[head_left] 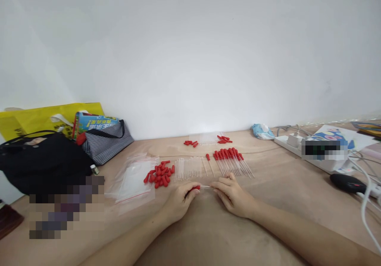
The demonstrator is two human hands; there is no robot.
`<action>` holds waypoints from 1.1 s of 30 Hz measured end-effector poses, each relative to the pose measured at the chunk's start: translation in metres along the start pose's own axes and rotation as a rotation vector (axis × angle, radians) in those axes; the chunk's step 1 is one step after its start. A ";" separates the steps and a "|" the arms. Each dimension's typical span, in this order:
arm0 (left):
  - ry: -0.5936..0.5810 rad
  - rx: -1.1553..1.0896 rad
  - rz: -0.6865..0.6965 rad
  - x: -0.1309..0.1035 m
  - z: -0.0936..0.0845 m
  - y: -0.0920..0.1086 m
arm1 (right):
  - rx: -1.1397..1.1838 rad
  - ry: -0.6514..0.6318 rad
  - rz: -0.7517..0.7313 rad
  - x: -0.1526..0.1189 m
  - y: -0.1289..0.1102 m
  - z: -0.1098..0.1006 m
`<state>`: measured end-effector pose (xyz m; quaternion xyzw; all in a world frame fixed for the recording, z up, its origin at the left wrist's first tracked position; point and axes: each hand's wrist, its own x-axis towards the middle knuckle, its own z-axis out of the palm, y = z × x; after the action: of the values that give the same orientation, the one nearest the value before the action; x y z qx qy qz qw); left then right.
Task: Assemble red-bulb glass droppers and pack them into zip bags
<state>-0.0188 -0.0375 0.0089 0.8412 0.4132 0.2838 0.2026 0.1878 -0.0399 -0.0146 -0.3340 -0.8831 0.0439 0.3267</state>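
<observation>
My left hand pinches a red rubber bulb near the table's middle. From the bulb a thin clear tube runs right to my right hand, whose fingers are closed on its other end. Beyond my left hand lies a pile of loose red bulbs. Bare clear tubes lie side by side to the right of that pile. Behind my right hand, several tubes topped with red bulbs lie in a row, and a single bulb-topped tube rests just left of them.
Clear zip bags lie left of the pile. Further left are a black bag, a striped bag and a small bottle. At right are a white power strip, cables and a black device. A tissue pack sits by the wall.
</observation>
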 end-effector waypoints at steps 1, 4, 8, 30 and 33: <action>-0.002 0.000 0.004 0.000 0.000 0.000 | -0.006 -0.002 -0.005 0.000 0.000 0.000; -0.004 -0.013 0.022 0.000 0.001 0.002 | -0.037 -0.006 -0.039 0.000 0.000 0.000; 0.007 -0.017 0.054 -0.001 0.000 0.005 | -0.064 0.008 -0.093 0.001 0.002 -0.001; -0.137 0.127 0.214 -0.006 0.002 0.011 | -0.141 -0.048 -0.125 0.002 -0.009 -0.002; -0.118 0.112 0.212 -0.006 0.002 0.010 | -0.150 -0.054 -0.130 0.004 -0.009 -0.003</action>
<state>-0.0141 -0.0483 0.0115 0.9054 0.3245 0.2302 0.1480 0.1826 -0.0444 -0.0070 -0.2983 -0.9121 -0.0346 0.2790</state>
